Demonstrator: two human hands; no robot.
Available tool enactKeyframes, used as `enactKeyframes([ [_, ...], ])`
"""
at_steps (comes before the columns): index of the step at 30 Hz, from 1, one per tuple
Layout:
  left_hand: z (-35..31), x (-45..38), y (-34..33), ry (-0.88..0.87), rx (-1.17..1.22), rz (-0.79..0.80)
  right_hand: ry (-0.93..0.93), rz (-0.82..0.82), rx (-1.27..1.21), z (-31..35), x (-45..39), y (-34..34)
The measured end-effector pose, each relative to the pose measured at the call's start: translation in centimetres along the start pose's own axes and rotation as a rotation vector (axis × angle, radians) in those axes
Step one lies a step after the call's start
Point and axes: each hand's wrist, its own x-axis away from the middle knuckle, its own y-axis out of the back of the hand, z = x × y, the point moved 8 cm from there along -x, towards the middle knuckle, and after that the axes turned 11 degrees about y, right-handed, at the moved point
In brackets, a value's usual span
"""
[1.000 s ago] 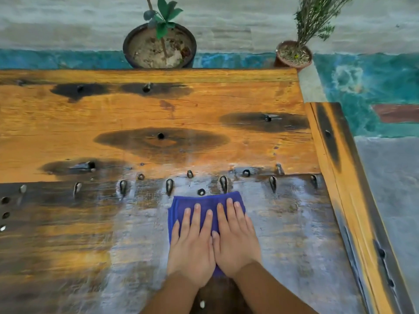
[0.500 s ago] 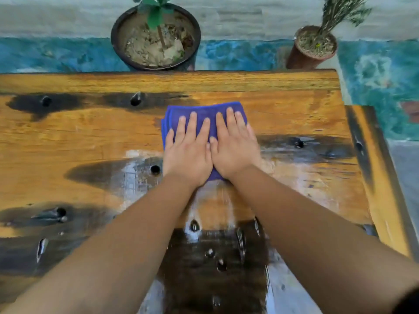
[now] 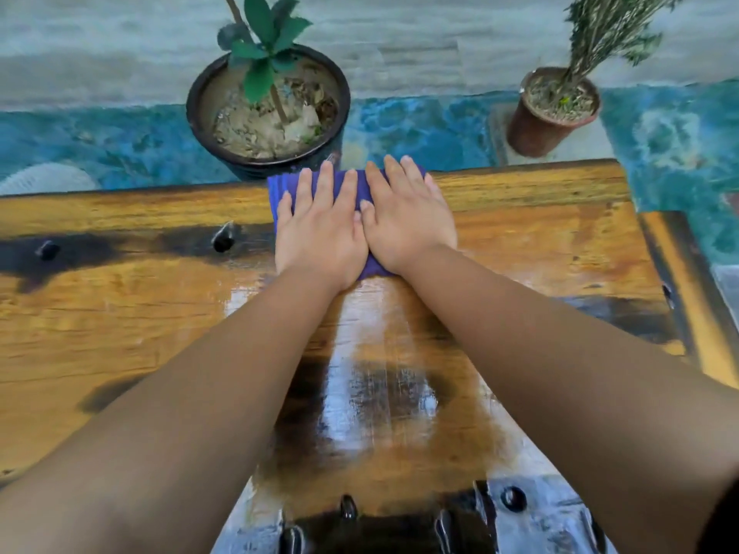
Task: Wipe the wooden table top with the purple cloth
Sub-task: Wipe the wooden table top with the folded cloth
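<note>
Fingers [image 3: 320, 181] straight and flat, slightly spread, pressed palm-down on the purple cloth [image 3: 362, 189]; nothing gripped, nothing curled. Left hand [image 3: 318, 229] and right hand [image 3: 408, 217] side by side, thumbs touching at the middle, both laid over the cloth and hiding most of it. Fingertips reaching right to the far edge of the wooden table top [image 3: 120, 313], the tips of the right hand just past it. Purple cloth folded, lying at that far edge, showing along the left side of the left hand, between the fingers, and as a small wedge between the two wrists. Both forearms stretched forward from the near corners of the view, bare, meeting at the cloth. Wet, shiny streak [image 3: 360, 373] on the wood between the forearms, running from the cloth toward the near side. Dark stains and small holes scattered over the boards, with a dark, glossy patch at the near edge. Beyond the table, on the blue-green floor: black pot [image 3: 200, 113] with a leafy green plant just behind the left hand, brown pot [image 3: 532, 133] with a thin-leaved shrub off to the right, well apart from the first.
</note>
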Motion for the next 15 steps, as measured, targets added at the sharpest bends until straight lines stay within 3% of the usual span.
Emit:
enactKeyframes([
  [8, 0.3, 5.1, -0.3, -0.037, -0.010, 0.019, -0.036, 0.007, 0.021, 1.5, 5.5, -0.6],
  [15, 1.8, 21.9, -1.0, -0.027, -0.018, 0.129, -0.041, 0.157, -0.028, 6.7, 21.4, -1.5],
])
